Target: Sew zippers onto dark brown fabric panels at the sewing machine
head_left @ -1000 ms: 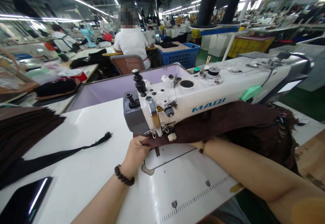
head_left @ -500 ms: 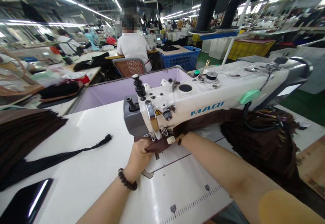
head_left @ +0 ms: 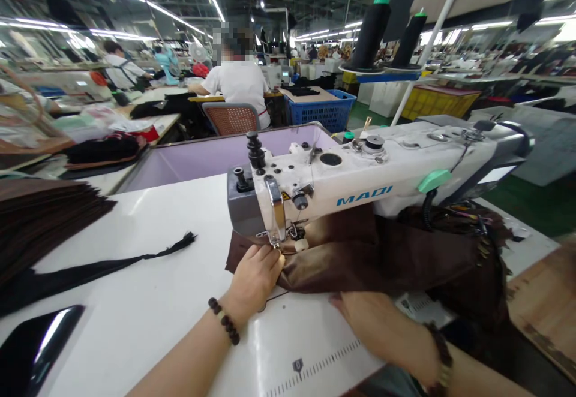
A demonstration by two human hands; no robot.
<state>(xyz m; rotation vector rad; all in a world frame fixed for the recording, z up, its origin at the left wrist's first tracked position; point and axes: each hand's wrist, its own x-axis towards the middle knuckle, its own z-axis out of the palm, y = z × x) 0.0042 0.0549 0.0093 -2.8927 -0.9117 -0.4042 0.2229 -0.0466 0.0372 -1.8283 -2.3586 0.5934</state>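
White table [head_left: 148,229]: spreads under both hands and out past the left one.
Sewing machine [head_left: 373,181]: stands just beyond the hands; its needle end is close to the left fingertips.
Brown cloth [head_left: 360,271]: lies under the left fingers and along the far side of the right hand. Its long way runs left to right, with folds. One end points left, past the left fingertips; the other reaches a dark heap [head_left: 488,289] beyond the right hand.
Brown stack [head_left: 45,229]: sits well to the left of the left hand.
Right hand [head_left: 382,325]: at the cloth's near edge, a bit bent. Some fingers are hidden, so I cannot tell if it grips.
Left hand [head_left: 256,277]: palm down, fingers close together and nearly flat on the cloth, not clenched.
Black strip [head_left: 112,265]: left of the left hand, apart from it.
Dark beads [head_left: 224,321]: around the left wrist.
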